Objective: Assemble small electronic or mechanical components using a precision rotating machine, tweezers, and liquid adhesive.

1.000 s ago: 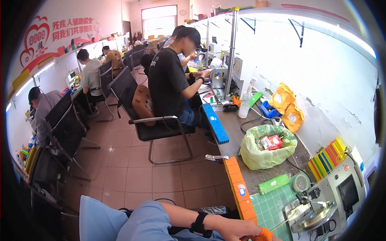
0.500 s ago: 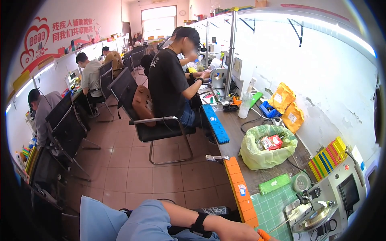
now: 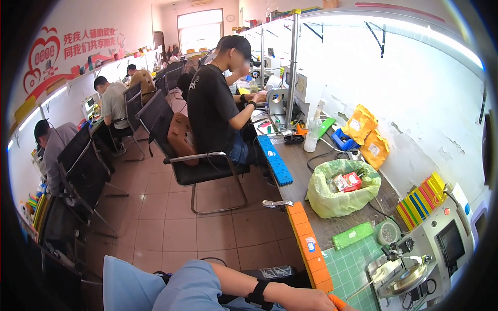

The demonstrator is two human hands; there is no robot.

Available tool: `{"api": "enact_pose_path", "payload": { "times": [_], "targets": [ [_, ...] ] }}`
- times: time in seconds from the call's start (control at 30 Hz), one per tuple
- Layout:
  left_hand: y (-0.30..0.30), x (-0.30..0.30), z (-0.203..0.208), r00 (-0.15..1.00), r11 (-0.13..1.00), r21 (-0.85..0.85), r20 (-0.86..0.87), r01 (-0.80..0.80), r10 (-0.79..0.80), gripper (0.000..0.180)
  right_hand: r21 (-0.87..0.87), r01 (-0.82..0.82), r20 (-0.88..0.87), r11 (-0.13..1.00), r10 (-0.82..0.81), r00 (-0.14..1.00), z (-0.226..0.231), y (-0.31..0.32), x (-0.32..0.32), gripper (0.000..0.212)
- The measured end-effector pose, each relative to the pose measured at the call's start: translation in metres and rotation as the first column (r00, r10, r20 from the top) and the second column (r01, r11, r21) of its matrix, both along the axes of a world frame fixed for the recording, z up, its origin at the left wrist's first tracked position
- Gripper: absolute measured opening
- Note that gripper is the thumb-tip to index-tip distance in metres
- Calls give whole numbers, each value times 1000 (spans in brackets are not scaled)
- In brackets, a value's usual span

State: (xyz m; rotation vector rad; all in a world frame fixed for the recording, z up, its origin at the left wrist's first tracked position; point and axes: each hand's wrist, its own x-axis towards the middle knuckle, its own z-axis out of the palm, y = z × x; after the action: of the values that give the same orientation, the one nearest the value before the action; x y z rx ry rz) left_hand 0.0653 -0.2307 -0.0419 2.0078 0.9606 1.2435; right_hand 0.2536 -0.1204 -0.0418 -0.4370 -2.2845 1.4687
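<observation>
My left hand comes in at the lower edge, on a bare forearm with a black wrist strap. Its fingers are mostly cut off and look closed around something orange, which might be a grip or finger covers. A thin pale stick slants up from there toward a bench machine with a round metal disc. Under them lies a green gridded cutting mat. I cannot see my right hand.
Orange padding and blue padding line the table edge. A bin with a yellow-green bag, a green block, a small round tub and yellow packets stand on the table. A co-worker sits beyond.
The whole view has shifted slightly left and up. My left hand stays by the orange thing near the machine. The co-worker's pose is nearly the same.
</observation>
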Motion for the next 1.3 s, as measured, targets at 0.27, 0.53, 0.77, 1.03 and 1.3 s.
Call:
{"api": "enact_pose_path", "payload": {
  "times": [0.27,0.53,0.77,1.03,1.3],
  "targets": [
    [4,7,-4,998,998,69,65,-12,8,20,-67,-35,56,997,39,998,2,0,0,42],
    [6,-1,-3,983,965,252,-143,-78,117,19,-107,-19,127,994,33,991,12,1,-9,41],
    [11,-32,16,927,847,437,-69,-304,369,28,-1,6,129,1000,-6,992,3,16,11,32],
    [24,-9,-5,977,925,314,54,-215,208,30,32,-182,144,983,176,974,29,22,23,28],
    [32,-6,-17,987,971,187,88,-147,133,26,-368,-199,66,908,239,969,15,8,19,25]
  ]
}}
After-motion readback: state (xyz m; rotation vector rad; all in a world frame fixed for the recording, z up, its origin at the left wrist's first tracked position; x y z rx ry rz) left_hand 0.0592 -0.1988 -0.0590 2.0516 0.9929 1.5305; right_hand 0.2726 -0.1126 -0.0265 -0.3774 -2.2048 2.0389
